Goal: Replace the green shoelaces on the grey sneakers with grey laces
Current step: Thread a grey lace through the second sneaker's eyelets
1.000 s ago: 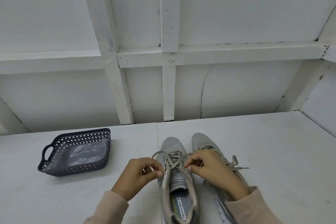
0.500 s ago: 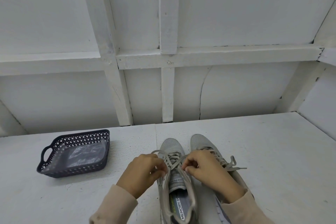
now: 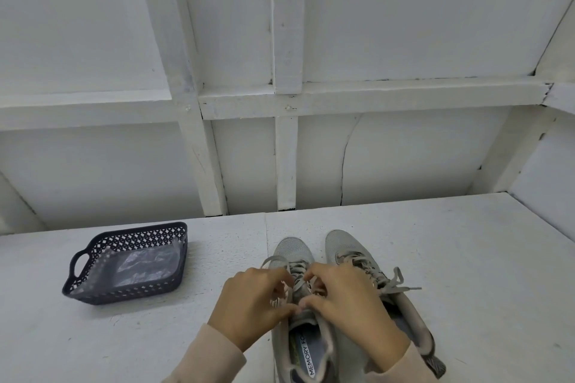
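Two grey sneakers stand side by side on the white table, toes pointing away from me. The left sneaker (image 3: 292, 250) carries a grey lace (image 3: 297, 281) whose ends I work with both hands over the tongue. My left hand (image 3: 253, 305) pinches one lace end, with a loop of lace showing above its knuckles. My right hand (image 3: 348, 298) pinches the other end, fingertips close to those of the left hand. The right sneaker (image 3: 345, 246) has its grey lace tied in a bow (image 3: 395, 284). No green lace is in view.
A dark blue perforated basket (image 3: 77, 263) with a clear plastic bag (image 3: 140, 264) inside sits to the left on the table. A white wall with wooden beams rises behind the table's back edge. Bare tabletop (image 3: 482, 258) lies to the right of the shoes.
Both hands have come closer together over the left sneaker's tongue, drawing the lace ends inward. The shoes and the basket have stayed in place.
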### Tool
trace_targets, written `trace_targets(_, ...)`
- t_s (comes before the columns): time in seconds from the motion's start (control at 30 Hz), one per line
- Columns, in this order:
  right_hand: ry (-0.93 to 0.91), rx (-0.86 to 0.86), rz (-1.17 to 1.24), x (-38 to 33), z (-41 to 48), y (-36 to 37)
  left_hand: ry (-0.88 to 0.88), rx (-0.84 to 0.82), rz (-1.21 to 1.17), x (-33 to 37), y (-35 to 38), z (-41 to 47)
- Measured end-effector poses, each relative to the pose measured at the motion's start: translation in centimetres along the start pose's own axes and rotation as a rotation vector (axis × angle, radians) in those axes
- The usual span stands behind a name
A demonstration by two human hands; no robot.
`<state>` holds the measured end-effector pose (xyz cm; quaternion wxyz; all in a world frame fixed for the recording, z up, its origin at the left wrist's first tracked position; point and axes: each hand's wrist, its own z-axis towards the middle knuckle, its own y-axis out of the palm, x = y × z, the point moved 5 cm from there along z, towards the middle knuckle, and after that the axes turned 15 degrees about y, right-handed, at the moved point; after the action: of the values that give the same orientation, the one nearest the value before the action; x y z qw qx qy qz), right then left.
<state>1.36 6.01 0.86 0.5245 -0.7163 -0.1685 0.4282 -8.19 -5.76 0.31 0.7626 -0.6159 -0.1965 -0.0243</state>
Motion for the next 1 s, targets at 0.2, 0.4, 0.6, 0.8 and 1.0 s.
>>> trace_targets(0.2, -0.072, 0.286, -0.242, -1.5, -1.9, 0.0, -0.027, -0.050, 0.111, 1.1, 0.2, 0.1)
trace_targets(0.4, -0.066, 0.354, -0.332, -1.4, -2.4, 1.8, -0.089, -0.162, 0.270, 2.4, 0.7, 0.5)
trace_targets(0.6, -0.084, 0.304, -0.313, -0.5, -1.9, 3.1, -0.112, -0.171, 0.261, 2.6, 0.2, 0.7)
trace_targets(0.8, -0.101, 0.320, -0.161, 0.2, -1.9, 2.3, -0.103, -0.021, 0.096, 2.0, 0.5, 0.0)
trace_targets(1.0, 0.044, 0.134, 0.301, 1.8, -1.2, 2.0, -0.158, 0.145, -0.244, 0.1, -0.2, -1.1)
